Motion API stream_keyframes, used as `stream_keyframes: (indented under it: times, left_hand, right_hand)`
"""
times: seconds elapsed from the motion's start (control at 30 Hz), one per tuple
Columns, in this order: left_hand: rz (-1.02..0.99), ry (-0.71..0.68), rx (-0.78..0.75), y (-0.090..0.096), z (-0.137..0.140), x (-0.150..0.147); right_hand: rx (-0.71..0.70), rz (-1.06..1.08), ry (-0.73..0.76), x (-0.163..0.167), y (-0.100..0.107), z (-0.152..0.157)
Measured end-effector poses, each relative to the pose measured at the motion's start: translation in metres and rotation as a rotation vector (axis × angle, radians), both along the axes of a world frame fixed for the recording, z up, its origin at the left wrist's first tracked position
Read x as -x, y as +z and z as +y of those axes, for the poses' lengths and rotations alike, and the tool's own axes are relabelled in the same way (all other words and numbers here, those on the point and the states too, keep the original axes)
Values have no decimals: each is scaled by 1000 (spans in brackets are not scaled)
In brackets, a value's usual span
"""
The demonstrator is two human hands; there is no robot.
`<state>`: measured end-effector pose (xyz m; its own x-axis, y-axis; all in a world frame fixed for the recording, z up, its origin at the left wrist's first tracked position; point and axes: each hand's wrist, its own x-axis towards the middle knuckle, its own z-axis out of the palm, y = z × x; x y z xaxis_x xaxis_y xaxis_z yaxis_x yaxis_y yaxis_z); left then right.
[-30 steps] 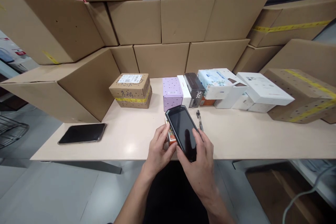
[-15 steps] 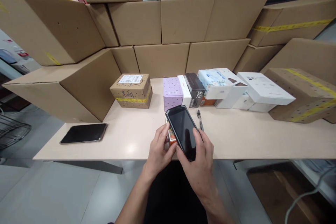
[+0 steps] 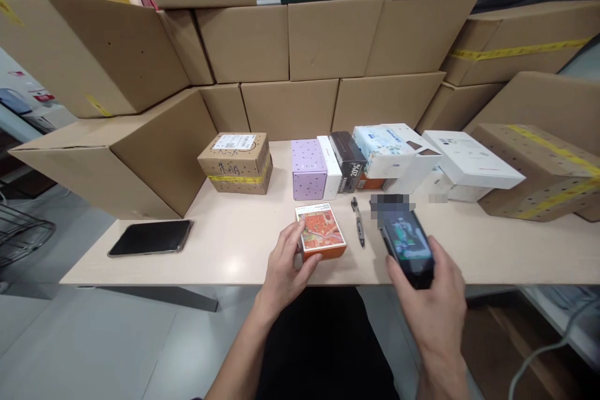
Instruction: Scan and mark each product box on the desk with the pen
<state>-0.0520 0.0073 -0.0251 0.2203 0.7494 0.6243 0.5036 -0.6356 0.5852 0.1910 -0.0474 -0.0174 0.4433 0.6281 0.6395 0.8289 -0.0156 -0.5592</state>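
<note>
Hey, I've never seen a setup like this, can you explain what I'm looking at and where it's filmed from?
There is no machine here: these are a person's two bare hands. The view comes from one camera worn on the head, looking forward and down. The left hand touches a small orange box on the table. The right hand holds a dark handheld device, its screen lit. A pen lies between the box and the device, and a phone lies towards the table's left end. Further back stand a purple box and other packages, with big cardboard boxes stacked behind.
</note>
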Motion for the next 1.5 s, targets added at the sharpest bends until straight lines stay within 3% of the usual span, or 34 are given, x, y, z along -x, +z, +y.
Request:
stream_keyframes:
  times: [0.17,0.4,0.6,0.67,0.73,0.83,0.9,0.97,1.07,1.17,1.33,1.5]
  left_hand:
    - [28,-16,-7,0,-1,0]
    - [52,-8,-20,0,-1,1]
    - [10,-39,-13,1,-4,0]
    - [-41,-8,-34,7,-2,5]
    - [-57,108,-66,20,7,15]
    - [24,426,-122,52,39,41]
    - [148,633,-100,75,70,61]
    - [265,769,18,92,101,77]
    - [372,764,167,105,138,94]
    - [374,709,242,104,156,100]
    - [364,664,61,96,156,102]
    - [363,527,-45,87,135,127]
  right_hand:
    - [89,-97,-137,-46,-17,9]
    - [272,-109,-190,-61,-33,32]
    - [161,-191,-203,-45,-23,30]
    - [115,-172,-85,-26,-11,25]
    - [121,-116,132,2,2,19]
    - [120,-131,344,50,15,14]
    - [125,-178,418,78,17,16]
    - [124,-216,427,99,16,20]
    - [114,-268,376,116,12,30]
    - [102,-302,332,119,11,37]
    - [96,-270,456,119,16,36]
    - [183,-250,639,117,22,31]
